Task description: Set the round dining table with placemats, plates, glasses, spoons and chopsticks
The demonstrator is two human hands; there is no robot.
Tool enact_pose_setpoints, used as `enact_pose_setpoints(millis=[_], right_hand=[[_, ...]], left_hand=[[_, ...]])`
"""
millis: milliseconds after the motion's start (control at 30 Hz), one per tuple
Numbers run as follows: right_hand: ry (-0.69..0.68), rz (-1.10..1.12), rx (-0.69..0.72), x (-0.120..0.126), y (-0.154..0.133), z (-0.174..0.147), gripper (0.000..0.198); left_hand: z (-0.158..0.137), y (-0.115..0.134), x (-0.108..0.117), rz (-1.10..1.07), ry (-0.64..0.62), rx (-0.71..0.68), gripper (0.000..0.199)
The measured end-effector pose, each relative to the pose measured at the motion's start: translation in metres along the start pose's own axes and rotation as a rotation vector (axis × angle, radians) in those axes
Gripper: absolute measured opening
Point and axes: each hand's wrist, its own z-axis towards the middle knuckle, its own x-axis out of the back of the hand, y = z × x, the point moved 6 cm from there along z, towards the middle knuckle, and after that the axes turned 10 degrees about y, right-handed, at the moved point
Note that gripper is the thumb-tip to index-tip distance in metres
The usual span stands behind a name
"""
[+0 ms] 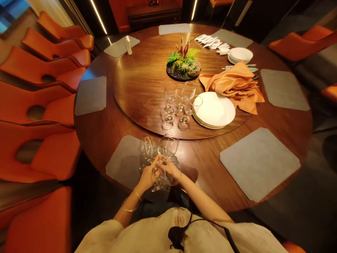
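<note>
My left hand and my right hand are close together at the table's near edge, closed around several wine glasses. The clear bowls point outward in different directions, and the stems meet between my fingers. Which glass belongs to which hand is hard to separate. Beyond my hands, several more wine glasses stand upright on the raised turntable. Beside them is a stack of large white plates. A grey placemat lies partly beneath my left hand and the held glasses.
Orange napkins lie heaped behind the plates. Further back are a stack of small plates, white folded items and a plant centrepiece. Another grey placemat is at right. Orange chairs line the left side.
</note>
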Motion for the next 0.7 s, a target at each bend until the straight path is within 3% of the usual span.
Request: enact_pose_setpoints(millis=[67,167,367,433,533,700], right_hand=[[0.115,-0.011,0.039,0.021,-0.005,0.0,0.032],[0.334,-0.127,0.087,0.073,-0.007,0.0,0.032],[0.759,-0.397,0.074,0.216,0.011,0.021,0.033],[0.861,-0.492,0.101,0.252,0.016,0.034,0.031],[0.904,-0.523,0.104,0.278,0.025,0.056,0.03],[0.966,-0.45,0.048,0.29,0.036,0.087,0.036]], left_hand=[[0.003,0.015,-0.006,-0.035,-0.042,-0.069,0.065],[0.003,0.024,-0.003,-0.129,-0.009,-0.116,0.062],[-0.01,-0.009,0.028,-0.226,0.05,0.024,0.052],[-0.019,-0.022,0.036,-0.22,0.071,0.077,0.046],[-0.032,-0.032,0.038,-0.215,0.104,0.141,0.041],[-0.049,-0.04,0.018,-0.315,0.168,0.253,0.036]])
